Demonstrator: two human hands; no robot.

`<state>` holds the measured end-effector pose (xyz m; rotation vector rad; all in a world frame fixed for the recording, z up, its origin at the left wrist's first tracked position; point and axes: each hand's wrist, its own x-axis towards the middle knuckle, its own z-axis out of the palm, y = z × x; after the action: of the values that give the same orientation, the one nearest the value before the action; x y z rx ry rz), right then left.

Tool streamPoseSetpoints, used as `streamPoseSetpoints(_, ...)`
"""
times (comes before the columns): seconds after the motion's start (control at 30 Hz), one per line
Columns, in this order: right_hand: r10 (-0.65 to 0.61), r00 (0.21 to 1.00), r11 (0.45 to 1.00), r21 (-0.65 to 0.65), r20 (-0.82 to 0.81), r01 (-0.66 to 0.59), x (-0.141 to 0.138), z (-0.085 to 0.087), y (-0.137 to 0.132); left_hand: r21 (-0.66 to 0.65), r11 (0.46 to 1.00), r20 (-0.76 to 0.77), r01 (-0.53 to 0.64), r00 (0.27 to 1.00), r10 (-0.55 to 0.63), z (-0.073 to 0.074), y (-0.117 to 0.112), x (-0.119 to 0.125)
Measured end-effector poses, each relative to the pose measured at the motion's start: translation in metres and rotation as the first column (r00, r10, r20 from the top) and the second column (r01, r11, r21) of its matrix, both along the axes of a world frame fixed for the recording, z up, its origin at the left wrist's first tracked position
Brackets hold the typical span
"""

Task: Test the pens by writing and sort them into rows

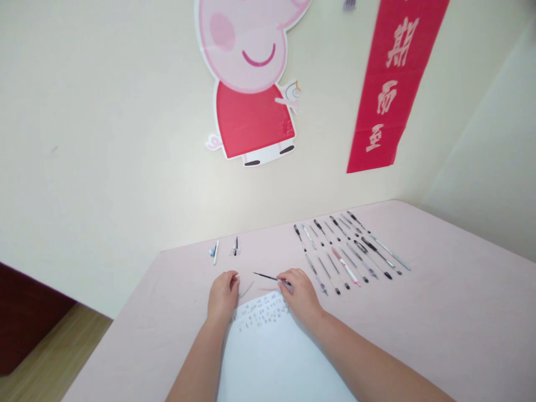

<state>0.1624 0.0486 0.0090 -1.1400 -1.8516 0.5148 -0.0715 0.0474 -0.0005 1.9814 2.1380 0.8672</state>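
My right hand [300,295] is closed on a thin black pen refill [268,277] that points left across the top of a white sheet of paper [272,357] with small handwriting on its upper part. My left hand [223,296] is curled at the sheet's top left corner, pinching a clear pen barrel [246,288] that lies along the paper's edge. Both hands rest on the pink table [439,312].
A row of several pens and refills [347,251] lies to the right of my hands. Two small groups of pen parts [214,251] [235,246] lie near the table's far edge, by the wall. The table's left edge drops to a wooden floor [50,363].
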Motion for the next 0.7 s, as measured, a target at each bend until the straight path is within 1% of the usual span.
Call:
streamPoseSetpoints(0.2,0.004,1.0,1.0,-0.001,0.002,-0.004,0.0,0.0,0.0,-0.015,1.0,-0.047,0.004,0.999,-0.004,0.004,0.0,0.0)
streamPoseSetpoints(0.3,0.005,1.0,1.0,-0.004,0.005,-0.005,0.001,0.0,0.0,-0.01,1.0,-0.04,-0.001,0.999,0.001,0.007,-0.001,0.002)
streamPoseSetpoints(0.4,0.005,1.0,1.0,-0.003,0.007,-0.005,0.001,0.0,0.0,0.049,0.999,0.03,0.002,1.0,-0.003,0.008,-0.002,0.004)
streamPoseSetpoints(0.57,0.003,1.0,1.0,-0.003,0.009,-0.003,0.0,0.0,0.0,0.176,0.983,0.172,0.047,0.982,-0.078,0.01,-0.001,0.007)
streamPoseSetpoints(0.7,0.006,1.0,1.0,-0.001,0.001,-0.006,0.0,0.0,0.0,0.201,0.98,0.292,-0.007,0.955,-0.053,0.012,0.001,0.009)
